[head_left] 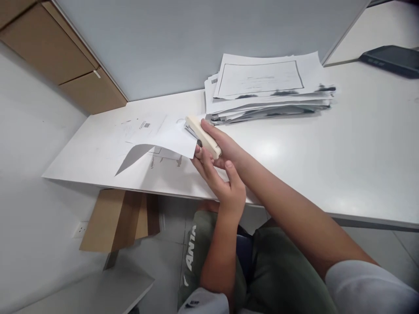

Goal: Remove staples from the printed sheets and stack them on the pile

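A cream stapler (203, 138) is gripped in my right hand (225, 146), with the thumb along its top. Its front end lies over the right edge of a white printed sheet of paper (170, 131). That sheet is raised off the desk, and its near edge curls up. My left hand (225, 185) is just below the stapler, its fingers at the sheet's near right corner and its thumb held apart. The fingertips are partly hidden, but they appear to hold the corner. More printed paper (165, 152) lies beneath the raised sheet.
A thick stack of printed papers (262, 85) lies against the grey partition (183, 43). A dark device (391, 60) rests at the far right of the white desk (327, 152). Cardboard boxes (52, 48) stand at upper left, and open cardboard (114, 218) is below the desk edge.
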Tool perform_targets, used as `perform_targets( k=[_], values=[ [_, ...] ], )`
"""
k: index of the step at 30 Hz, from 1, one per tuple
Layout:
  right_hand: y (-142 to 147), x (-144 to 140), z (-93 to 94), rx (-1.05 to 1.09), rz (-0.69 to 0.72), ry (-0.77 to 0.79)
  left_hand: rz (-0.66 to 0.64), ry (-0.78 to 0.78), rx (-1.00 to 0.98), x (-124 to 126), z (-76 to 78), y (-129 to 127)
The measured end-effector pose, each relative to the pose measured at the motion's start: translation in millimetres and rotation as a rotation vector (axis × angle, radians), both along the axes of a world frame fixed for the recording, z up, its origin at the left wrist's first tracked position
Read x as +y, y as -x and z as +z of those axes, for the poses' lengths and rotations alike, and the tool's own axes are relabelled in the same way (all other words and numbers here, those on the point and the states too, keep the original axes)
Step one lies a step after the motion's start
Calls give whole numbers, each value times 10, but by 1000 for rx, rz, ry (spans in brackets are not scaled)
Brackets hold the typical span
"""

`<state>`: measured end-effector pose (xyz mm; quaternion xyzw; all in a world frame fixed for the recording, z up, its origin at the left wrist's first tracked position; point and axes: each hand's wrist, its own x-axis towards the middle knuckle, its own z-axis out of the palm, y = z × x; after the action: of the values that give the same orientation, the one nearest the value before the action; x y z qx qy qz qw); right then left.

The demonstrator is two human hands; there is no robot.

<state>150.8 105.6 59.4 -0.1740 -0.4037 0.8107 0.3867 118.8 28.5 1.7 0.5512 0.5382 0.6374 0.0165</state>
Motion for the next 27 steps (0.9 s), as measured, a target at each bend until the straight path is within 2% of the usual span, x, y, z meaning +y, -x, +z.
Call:
perform_targets(
  k=[5, 17, 27],
  values=[
    [11, 9, 2, 5, 10, 48, 44, 13, 50, -11, 6, -35],
    [18, 14, 25, -40, -5, -48, 52, -42, 49, 16, -20, -19],
    [-8, 25, 24, 5, 53, -98, 20, -69, 17, 28, -79, -40]
  ],
)
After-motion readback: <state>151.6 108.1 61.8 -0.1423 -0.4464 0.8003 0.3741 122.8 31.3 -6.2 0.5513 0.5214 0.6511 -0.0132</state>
